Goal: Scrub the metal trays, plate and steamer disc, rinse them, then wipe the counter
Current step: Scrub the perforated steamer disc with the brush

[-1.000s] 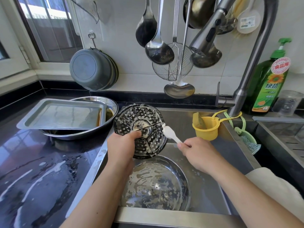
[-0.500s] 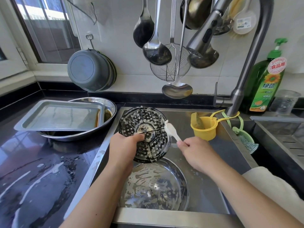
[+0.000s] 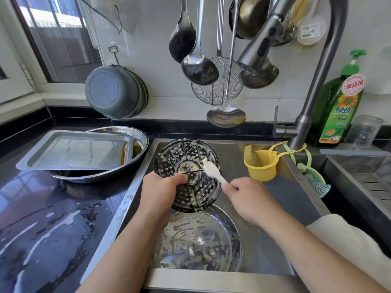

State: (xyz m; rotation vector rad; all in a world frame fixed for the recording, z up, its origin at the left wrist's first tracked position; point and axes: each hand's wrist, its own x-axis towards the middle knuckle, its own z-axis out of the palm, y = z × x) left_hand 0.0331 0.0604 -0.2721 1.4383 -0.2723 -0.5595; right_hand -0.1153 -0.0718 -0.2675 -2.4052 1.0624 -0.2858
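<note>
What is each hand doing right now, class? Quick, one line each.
Left hand: holding the steamer disc tilted over the sink, fingers curled on it.
Right hand: holding the brush against the disc.

Green soap bottle (image 3: 340, 102) beside the faucet (image 3: 317, 81); ladles (image 3: 198, 66) on the wall.

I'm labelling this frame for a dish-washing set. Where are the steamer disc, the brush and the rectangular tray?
steamer disc (image 3: 191, 152): head view, upper perforated face.
brush (image 3: 210, 167): head view, white soapy head.
rectangular tray (image 3: 78, 150): head view, flat bottom.
</note>
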